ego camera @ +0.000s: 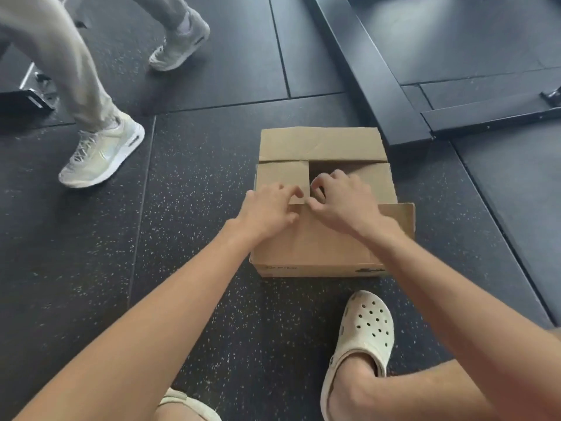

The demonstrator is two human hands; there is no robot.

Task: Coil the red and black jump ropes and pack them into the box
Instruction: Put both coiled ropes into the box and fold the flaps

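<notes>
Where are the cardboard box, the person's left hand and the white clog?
cardboard box (318, 144): head view, far top flap.
left hand (267, 211): head view, back of the hand.
white clog (368, 326): head view, perforated toe top.

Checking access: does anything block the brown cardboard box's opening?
Yes: folded flaps of the brown cardboard box cover its top, leaving one dark gap by the left hand and right hand. No ropes show.
</notes>
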